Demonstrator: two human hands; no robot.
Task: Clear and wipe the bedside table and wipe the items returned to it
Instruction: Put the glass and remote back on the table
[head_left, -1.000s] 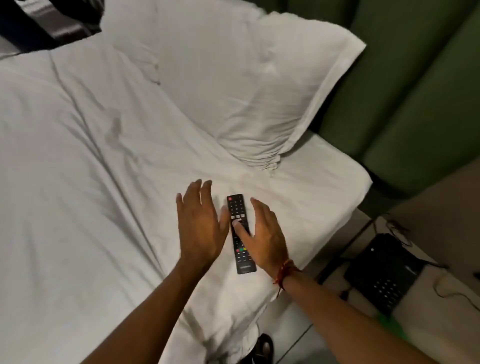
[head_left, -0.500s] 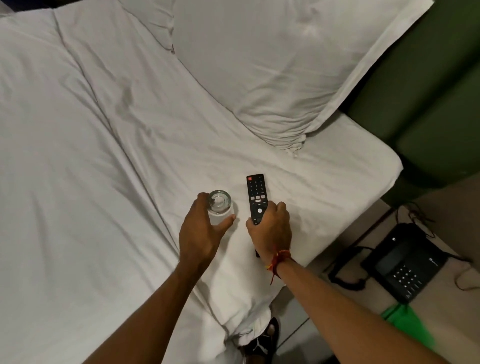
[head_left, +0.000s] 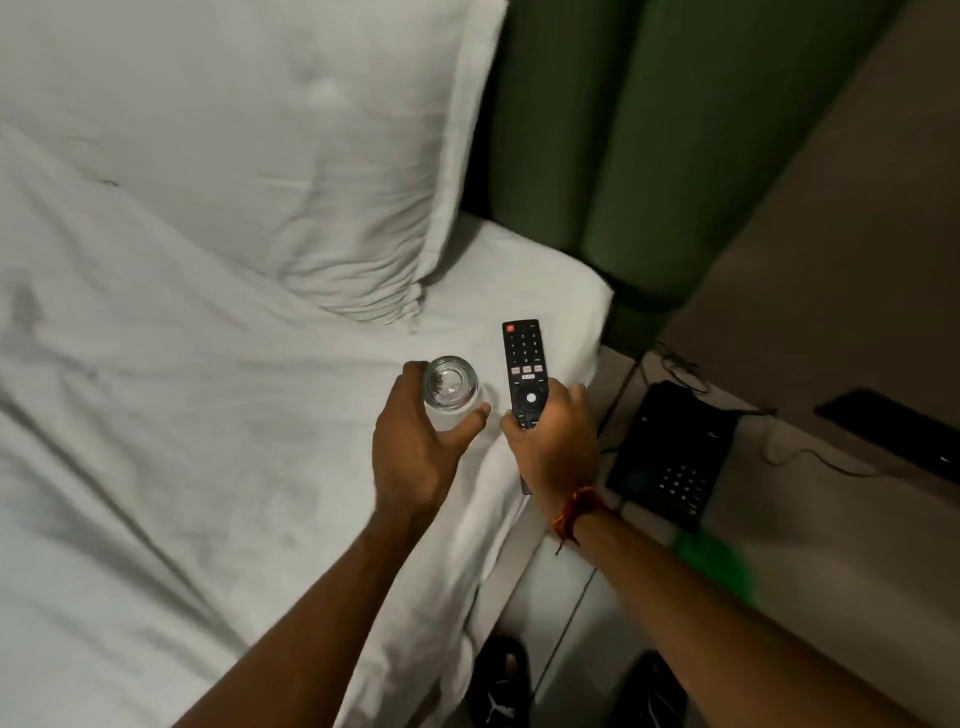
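L hand (head_left: 415, 457) wrapped round clear glass (head_left: 450, 387) over the white bed (head_left: 208, 415), R hand (head_left: 558, 441) clamped on black remote (head_left: 523, 364) by bed edge, near bedside table (head_left: 779, 519) w/ phone (head_left: 670, 452).

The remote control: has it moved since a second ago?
Yes. The remote was lying on the bed; now the right hand holds it nearer the bed's edge, toward the telephone.

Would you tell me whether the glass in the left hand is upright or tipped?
Upright: the glass shows its round open rim facing the camera, gripped by the left hand above the bed sheet.
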